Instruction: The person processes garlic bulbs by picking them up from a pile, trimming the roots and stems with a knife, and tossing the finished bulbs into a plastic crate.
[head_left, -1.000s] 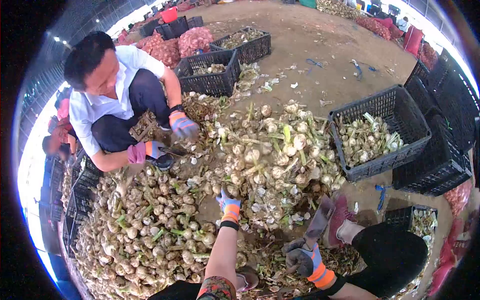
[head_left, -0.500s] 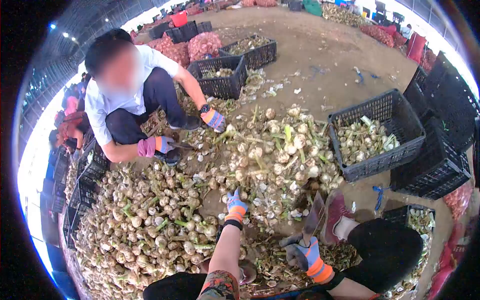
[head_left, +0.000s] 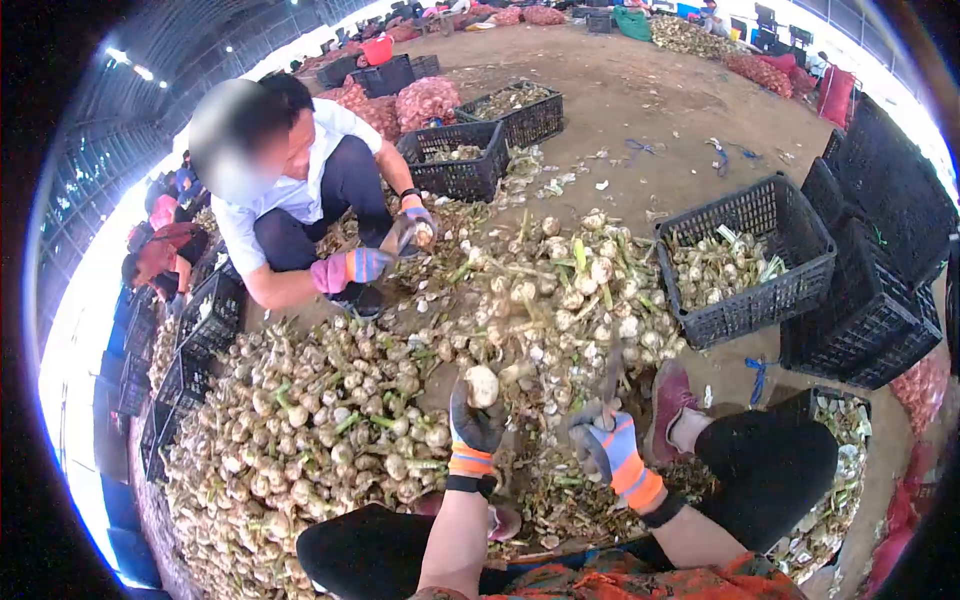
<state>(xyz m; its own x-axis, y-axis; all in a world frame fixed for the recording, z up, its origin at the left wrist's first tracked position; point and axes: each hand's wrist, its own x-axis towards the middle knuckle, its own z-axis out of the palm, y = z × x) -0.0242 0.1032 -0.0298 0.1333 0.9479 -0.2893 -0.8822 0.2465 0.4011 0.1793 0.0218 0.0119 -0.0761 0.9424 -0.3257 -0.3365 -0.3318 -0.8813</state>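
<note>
My left hand (head_left: 474, 432), in a grey and orange work glove, is closed around a pale garlic bulb (head_left: 481, 386) with its palm side up. A knife (head_left: 612, 372) stands nearly upright in my gloved right hand (head_left: 612, 452), its blade pointing away from me. The two hands are a short way apart, over loose peelings and cut stems. Beyond them lies a heap of garlic with green stems (head_left: 570, 285). On the left spreads a larger pile of garlic bulbs (head_left: 300, 430).
Opposite me a person (head_left: 300, 200) crouches, holding a garlic bulb and a blade. A black crate (head_left: 740, 315) with garlic stands at the right, beside stacked black crates (head_left: 850, 330). Another crate (head_left: 840, 395) with trimmings is by my right knee. Red net sacks (head_left: 428, 100) lie farther back.
My left hand has come back from the ground, turned over, and now holds a garlic bulb. The knife has swung more upright. The other person's hands have come together around a bulb.
</note>
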